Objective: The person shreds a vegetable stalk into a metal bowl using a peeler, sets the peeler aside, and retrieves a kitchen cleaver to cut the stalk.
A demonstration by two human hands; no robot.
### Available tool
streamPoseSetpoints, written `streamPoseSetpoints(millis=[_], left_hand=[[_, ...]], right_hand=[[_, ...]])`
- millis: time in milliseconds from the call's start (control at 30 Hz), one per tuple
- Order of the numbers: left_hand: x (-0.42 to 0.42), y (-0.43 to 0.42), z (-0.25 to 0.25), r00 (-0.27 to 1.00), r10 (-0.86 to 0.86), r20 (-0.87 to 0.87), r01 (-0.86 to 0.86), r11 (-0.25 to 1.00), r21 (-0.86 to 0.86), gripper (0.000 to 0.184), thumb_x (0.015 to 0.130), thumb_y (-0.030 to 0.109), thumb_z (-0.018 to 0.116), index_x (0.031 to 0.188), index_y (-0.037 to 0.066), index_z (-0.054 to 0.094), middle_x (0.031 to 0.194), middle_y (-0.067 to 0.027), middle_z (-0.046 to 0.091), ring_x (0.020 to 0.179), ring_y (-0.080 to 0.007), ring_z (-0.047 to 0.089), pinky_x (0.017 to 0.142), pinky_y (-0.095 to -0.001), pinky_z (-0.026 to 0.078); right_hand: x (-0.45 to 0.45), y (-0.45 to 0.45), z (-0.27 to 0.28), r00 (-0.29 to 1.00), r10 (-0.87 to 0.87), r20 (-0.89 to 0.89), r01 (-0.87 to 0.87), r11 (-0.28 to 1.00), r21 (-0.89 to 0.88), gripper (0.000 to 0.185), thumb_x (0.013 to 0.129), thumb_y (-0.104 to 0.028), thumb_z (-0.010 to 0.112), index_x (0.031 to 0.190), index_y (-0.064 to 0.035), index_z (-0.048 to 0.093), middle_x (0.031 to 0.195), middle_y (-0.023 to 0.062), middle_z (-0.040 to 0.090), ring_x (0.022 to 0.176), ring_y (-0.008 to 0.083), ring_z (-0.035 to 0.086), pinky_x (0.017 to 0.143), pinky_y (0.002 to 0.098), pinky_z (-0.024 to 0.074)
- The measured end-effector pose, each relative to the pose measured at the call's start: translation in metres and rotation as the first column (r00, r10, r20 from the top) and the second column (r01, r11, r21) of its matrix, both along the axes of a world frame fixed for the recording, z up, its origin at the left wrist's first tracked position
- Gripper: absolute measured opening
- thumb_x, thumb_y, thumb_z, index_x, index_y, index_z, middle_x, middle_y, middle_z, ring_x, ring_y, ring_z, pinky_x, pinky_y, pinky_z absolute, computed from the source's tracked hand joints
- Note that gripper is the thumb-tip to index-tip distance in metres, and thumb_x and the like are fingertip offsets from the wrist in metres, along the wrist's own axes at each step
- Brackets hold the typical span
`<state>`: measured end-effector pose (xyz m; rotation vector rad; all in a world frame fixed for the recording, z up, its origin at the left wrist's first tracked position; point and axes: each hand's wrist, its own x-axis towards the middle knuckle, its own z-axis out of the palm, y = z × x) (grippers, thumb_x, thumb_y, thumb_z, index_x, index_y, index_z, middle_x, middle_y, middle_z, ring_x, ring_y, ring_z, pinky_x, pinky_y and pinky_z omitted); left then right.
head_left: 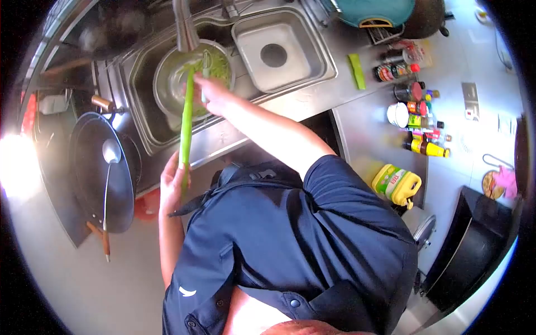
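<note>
My left hand point(173, 181) is closed around the lower end of a long, peeled-looking green stem point(187, 125), perhaps celtuce. The stem slants up toward the sink, its far end over a metal bowl point(161, 92). My right hand point(215, 95) is beside the stem's upper part, closed on a pale-handled peeler point(206, 66); the fingers partly hide it. Thin green peelings point(221, 68) lie in the bowl, which sits in the left sink basin point(139, 120). Another light green stem piece point(356, 71) lies on the counter to the right.
The faucet point(186, 33) hangs over the bowl. A second basin point(273, 75) is to its right. At left, a wok point(92, 178) holds a ladle point(111, 152). Several sauce bottles point(427, 148) and a yellow oil jug point(395, 183) stand at right.
</note>
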<state>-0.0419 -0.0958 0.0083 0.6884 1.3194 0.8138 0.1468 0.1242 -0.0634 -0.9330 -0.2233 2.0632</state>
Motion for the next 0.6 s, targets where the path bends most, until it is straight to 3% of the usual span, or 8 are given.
streamPoseSetpoints(millis=[100,233,267,400,467,533,567,600], left_hand=[[-0.001,0.005,0.003,0.991,-0.128,0.028,0.128,0.992,-0.010,0.063,0.100,0.023,0.066,0.154,0.006,0.038,0.098,-0.0052,0.062,0.069,-0.0097,0.058,0.057,-0.0230,0.049],[0.021,0.032,0.022,0.982,-0.180,0.053,0.186,0.974,-0.131,0.058,0.103,0.030,0.061,0.152,0.007,0.039,0.098,-0.0065,0.062,0.068,-0.0122,0.060,0.053,-0.0252,0.050],[0.028,0.041,0.018,0.980,-0.188,0.067,0.193,0.979,-0.070,0.055,0.105,0.034,0.056,0.152,0.008,0.041,0.097,-0.0064,0.062,0.065,-0.0121,0.059,0.050,-0.0254,0.049],[0.052,0.081,0.022,0.945,-0.322,-0.058,0.320,0.947,-0.038,0.037,0.107,0.038,0.052,0.130,0.009,0.055,0.080,0.0001,0.056,0.054,-0.0076,0.053,0.046,-0.0234,0.045],[0.060,0.086,0.030,0.934,-0.344,-0.100,0.347,0.938,0.015,0.036,0.107,0.037,0.053,0.130,0.009,0.055,0.080,0.0003,0.056,0.055,-0.0077,0.054,0.046,-0.0237,0.046],[0.068,0.086,0.034,0.923,-0.357,-0.146,0.369,0.927,0.063,0.036,0.107,0.036,0.053,0.130,0.009,0.055,0.080,0.0005,0.055,0.055,-0.0079,0.054,0.047,-0.0239,0.046],[0.070,0.084,0.033,0.930,-0.323,-0.173,0.344,0.932,0.111,0.033,0.106,0.032,0.055,0.129,0.008,0.054,0.080,0.0003,0.055,0.058,-0.0087,0.055,0.050,-0.0243,0.048],[0.072,0.079,0.031,0.937,-0.286,-0.199,0.319,0.935,0.156,0.030,0.106,0.028,0.056,0.127,0.007,0.052,0.081,0.0002,0.056,0.060,-0.0095,0.057,0.053,-0.0246,0.049]], right_hand=[[0.003,-0.013,0.011,0.997,-0.068,0.048,0.067,0.998,0.008,0.021,0.105,-0.020,0.057,0.117,-0.0025,0.058,0.107,0.0139,0.069,0.094,0.0267,0.071,0.086,0.0456,0.0635],[0.019,-0.035,0.020,0.992,-0.116,0.044,0.115,0.993,0.014,0.023,0.104,-0.016,0.058,0.120,0.0008,0.056,0.107,0.0145,0.067,0.096,0.0276,0.070,0.085,0.0451,0.0645],[0.022,-0.042,0.022,0.994,-0.100,0.040,0.099,0.995,0.030,0.023,0.104,-0.017,0.058,0.119,0.0011,0.056,0.109,0.0140,0.067,0.100,0.0284,0.070,0.086,0.0463,0.0642],[0.047,-0.060,0.036,0.993,-0.039,0.108,0.021,0.986,0.164,0.036,0.106,-0.023,0.056,0.134,-0.0006,0.053,0.117,0.0164,0.067,0.104,0.0251,0.070,0.084,0.0398,0.0628],[0.077,-0.052,0.025,0.939,-0.048,0.341,-0.057,0.955,0.291,0.045,0.107,-0.030,0.055,0.142,-0.0016,0.049,0.118,0.0170,0.068,0.100,0.0223,0.071,0.082,0.0353,0.0616],[0.141,-0.055,0.072,0.710,-0.095,0.698,-0.105,0.965,0.239,0.059,0.099,-0.044,0.065,0.135,0.0009,0.055,0.101,0.0152,0.072,0.084,0.0202,0.071,0.082,0.0372,0.0599],[0.178,-0.049,0.059,0.405,-0.236,0.883,-0.248,0.901,0.355,0.060,0.098,-0.046,0.066,0.130,0.0044,0.058,0.097,0.0172,0.072,0.084,0.0217,0.071,0.082,0.0405,0.0578],[0.216,-0.043,0.025,0.218,-0.349,0.912,-0.226,0.891,0.395,0.055,0.098,-0.045,0.063,0.126,0.0031,0.061,0.101,0.0213,0.072,0.090,0.0290,0.072,0.084,0.0447,0.0554]])
